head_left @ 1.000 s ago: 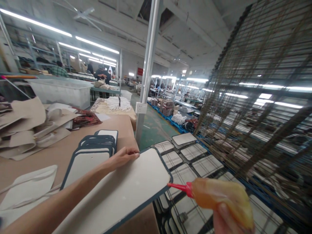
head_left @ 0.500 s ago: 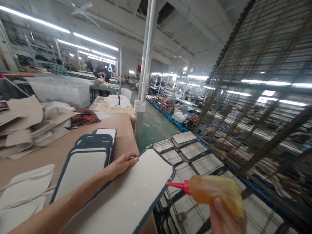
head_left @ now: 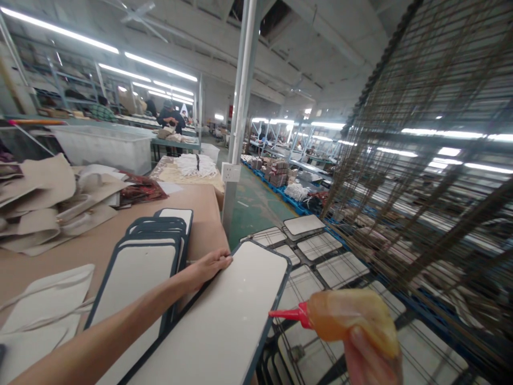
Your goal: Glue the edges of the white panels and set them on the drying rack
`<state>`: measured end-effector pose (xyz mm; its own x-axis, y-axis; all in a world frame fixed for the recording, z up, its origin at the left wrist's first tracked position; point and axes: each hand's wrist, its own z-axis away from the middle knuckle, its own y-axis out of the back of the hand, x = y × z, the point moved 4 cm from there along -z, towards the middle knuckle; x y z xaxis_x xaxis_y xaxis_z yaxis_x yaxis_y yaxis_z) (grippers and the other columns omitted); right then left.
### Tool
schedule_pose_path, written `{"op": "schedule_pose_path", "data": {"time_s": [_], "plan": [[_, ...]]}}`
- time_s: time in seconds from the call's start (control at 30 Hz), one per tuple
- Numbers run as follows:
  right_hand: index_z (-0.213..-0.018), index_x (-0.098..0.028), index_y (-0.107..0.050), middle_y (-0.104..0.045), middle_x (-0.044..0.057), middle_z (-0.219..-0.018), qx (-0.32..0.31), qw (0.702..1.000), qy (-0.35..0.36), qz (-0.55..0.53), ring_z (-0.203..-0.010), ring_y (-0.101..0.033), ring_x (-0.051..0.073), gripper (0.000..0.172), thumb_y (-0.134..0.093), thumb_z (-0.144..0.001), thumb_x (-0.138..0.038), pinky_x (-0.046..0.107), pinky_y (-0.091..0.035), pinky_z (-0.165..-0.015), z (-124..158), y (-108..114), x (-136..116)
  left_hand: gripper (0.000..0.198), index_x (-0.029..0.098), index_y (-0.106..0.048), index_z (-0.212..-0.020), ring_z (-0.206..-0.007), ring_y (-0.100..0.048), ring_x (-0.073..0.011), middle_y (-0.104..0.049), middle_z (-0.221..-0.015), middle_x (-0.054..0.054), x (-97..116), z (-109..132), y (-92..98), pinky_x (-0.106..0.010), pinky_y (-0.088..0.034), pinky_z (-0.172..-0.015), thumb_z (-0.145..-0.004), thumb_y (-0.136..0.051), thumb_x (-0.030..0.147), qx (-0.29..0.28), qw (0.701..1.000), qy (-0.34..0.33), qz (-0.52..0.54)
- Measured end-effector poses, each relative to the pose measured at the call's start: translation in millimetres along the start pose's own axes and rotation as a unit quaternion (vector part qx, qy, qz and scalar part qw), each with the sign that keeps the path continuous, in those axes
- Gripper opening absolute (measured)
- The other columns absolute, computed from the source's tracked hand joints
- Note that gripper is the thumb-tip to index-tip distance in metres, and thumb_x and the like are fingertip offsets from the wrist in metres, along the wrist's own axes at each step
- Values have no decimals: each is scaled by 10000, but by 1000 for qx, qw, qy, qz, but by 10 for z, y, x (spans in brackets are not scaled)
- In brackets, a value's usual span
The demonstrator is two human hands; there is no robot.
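Observation:
My left hand (head_left: 216,263) grips the far left edge of a white panel with a dark blue border (head_left: 224,307), its fingers closed over the rim. The panel lies tilted across the front of the table. In my right hand (head_left: 363,355) is a squeeze bottle of amber glue (head_left: 352,318), held on its side. Its red nozzle (head_left: 286,314) points left, and the tip is at the panel's right border. A stack of similar blue-edged panels (head_left: 140,272) lies left of my left hand.
A wire drying rack (head_left: 316,262) holding several panels stands at right, its mesh shelves (head_left: 433,107) tilted up. Beige fabric pieces (head_left: 44,198) and white pieces with cords (head_left: 52,299) lie on the brown table (head_left: 204,224). Behind are a metal post (head_left: 238,107), a plastic bin (head_left: 104,147) and people.
The nozzle tip has moved a little down and left along the panel's right border. The panel has shifted slightly, with my left hand still on its edge.

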<state>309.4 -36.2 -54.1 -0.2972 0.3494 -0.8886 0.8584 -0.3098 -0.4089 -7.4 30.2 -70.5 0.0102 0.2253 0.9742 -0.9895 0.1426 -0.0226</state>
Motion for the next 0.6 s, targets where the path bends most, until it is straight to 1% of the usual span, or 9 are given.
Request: {"op": "schedule_pose_path", "data": {"time_s": [0.07, 0.17, 0.27, 0.4, 0.47, 0.53, 0.6], "plan": [[-995, -254, -640, -683, -15, -806, 3, 1000, -6, -4, -764, -637, 124, 505, -837, -533, -309, 163, -495, -743, 46, -41, -53, 456, 186, -465, -839, -659, -562, -150, -584, -705, 36, -19, -20, -18, -238, -408, -570, -620, -665, 533, 3, 1000, 6, 5], [-962, -244, -649, -676, -8, -772, 4, 1000, -15, 5, -731, -632, 121, 491, -841, -521, -337, 154, -495, -713, 95, -48, -102, 453, 185, -464, -825, -625, -542, -139, -565, -676, 45, -55, -55, -39, -241, -409, -564, -611, -668, 527, 9, 1000, 10, 4], [-960, -255, -650, -670, -18, -765, 6, 999, -25, 24, -738, -626, 121, 478, -834, -530, -352, 152, -491, -708, 98, 33, -106, 441, 182, -474, -821, -609, -530, -128, -553, -665, 49, -72, -69, -76, -234, -400, -559, -608, -671, 514, 12, 1000, 0, 2], [-887, -260, -662, -663, -26, -705, -19, 1000, -14, 14, -675, -620, 129, 420, -841, -510, -318, 161, -503, -633, 123, 99, -161, 436, 184, -477, -817, -582, -522, -122, -546, -647, 55, -78, -30, -163, -236, -405, -552, -590, -685, 494, 4, 1000, 6, 17], [-880, -261, -663, -660, -32, -707, -6, 999, -37, 4, -663, -613, 114, 404, -836, -522, -333, 148, -496, -648, 186, 89, -208, 431, 183, -479, -802, -573, -524, -123, -545, -631, 56, -79, -9, -196, -237, -411, -547, -582, -694, 485, 4, 1000, 11, 15], [-898, -259, -661, -659, -30, -726, 9, 998, -55, 0, -685, -614, 109, 426, -833, -524, -366, 141, -490, -688, 266, 60, -264, 421, 182, -477, -788, -562, -529, -125, -551, -617, 54, -82, -4, -218, -236, -413, -536, -586, -698, 478, 5, 1000, 10, 14], [-891, -260, -660, -655, -33, -711, 5, 998, -57, -3, -675, -611, 104, 439, -839, -508, -381, 131, -486, -684, 331, 40, -313, 405, 182, -471, -773, -539, -528, -124, -555, -599, 52, -95, -18, -231, -234, -409, -518, -594, -701, 463, 8, 1000, 12, 20]]}}
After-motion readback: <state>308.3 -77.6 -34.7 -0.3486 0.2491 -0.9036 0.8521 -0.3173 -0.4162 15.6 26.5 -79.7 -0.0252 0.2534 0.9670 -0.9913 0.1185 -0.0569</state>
